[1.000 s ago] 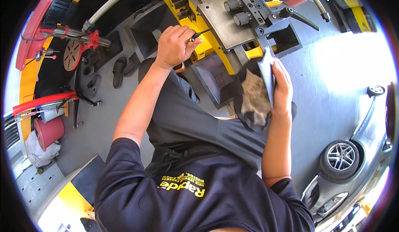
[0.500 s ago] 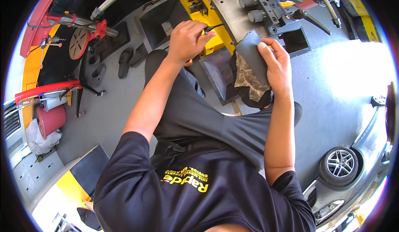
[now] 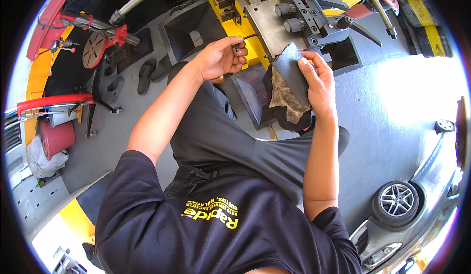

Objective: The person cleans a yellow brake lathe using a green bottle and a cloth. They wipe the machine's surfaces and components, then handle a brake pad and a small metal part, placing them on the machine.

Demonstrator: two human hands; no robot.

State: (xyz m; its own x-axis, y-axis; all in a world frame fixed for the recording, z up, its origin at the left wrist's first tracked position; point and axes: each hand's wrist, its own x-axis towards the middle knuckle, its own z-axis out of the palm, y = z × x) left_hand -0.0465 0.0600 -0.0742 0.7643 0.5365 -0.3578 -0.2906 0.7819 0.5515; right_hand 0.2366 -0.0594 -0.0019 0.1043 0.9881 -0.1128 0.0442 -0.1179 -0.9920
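My left hand [image 3: 223,59] is closed with the fingertips round a small dark crank handle [image 3: 250,36], whose thin rod reaches to the side of a yellow machine [image 3: 245,31]. Just right of that rod lies the machine's flat grey metal plate [image 3: 269,26], with two black knobs [image 3: 289,18] on it. Thumb and fingers of my right hand [image 3: 320,82] pinch a dark grey sheet that looks like sandpaper [image 3: 293,70], bent and held close to the plate's near edge. Below the sheet hangs a brown patterned cloth [image 3: 288,100].
Open metal trays [image 3: 250,95] sit under the machine, one near my knees. A red drill press [image 3: 93,48] stands at the left. Black slippers [image 3: 145,77] lie on the grey floor. A car wheel [image 3: 395,200] and silver car body are at the lower right.
My left hand has turned, its palm and curled fingers showing more at the crank handle. The sandpaper-like sheet has tilted, its top corner catching light. The whole view has shifted slightly.
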